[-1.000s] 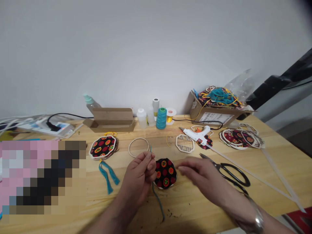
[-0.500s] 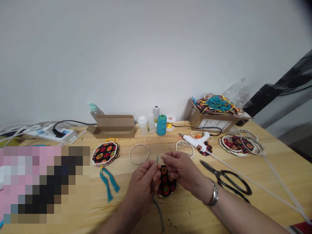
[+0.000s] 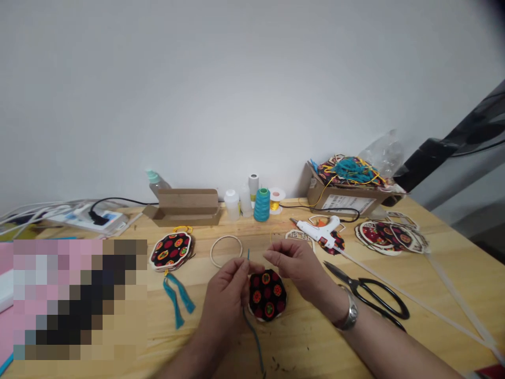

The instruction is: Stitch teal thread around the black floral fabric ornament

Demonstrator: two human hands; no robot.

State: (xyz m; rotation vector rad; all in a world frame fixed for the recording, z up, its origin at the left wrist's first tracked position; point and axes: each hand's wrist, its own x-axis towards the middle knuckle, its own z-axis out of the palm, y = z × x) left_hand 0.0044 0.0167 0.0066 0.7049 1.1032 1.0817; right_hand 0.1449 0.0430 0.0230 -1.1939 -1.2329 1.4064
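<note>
The left hand [image 3: 226, 289] is pinching a teal cord [image 3: 256, 339] beside the patterned piece [image 3: 268, 295] lying on the table [image 3: 311, 363], while the right hand [image 3: 300, 266] is hovering nearby, its grip too obscured to judge.

A plain pale-grey wall [image 3: 221, 95] rises behind a light wooden table [image 3: 453, 247], its far edge set along the wall and its right edge slanting toward the near corner. Soft light falls brightest across the wall's middle, dimming toward the far right. A thick black beam [image 3: 428, 155] slants down at right, above a shadowed grey area [image 3: 487, 226] past the tabletop.
</note>
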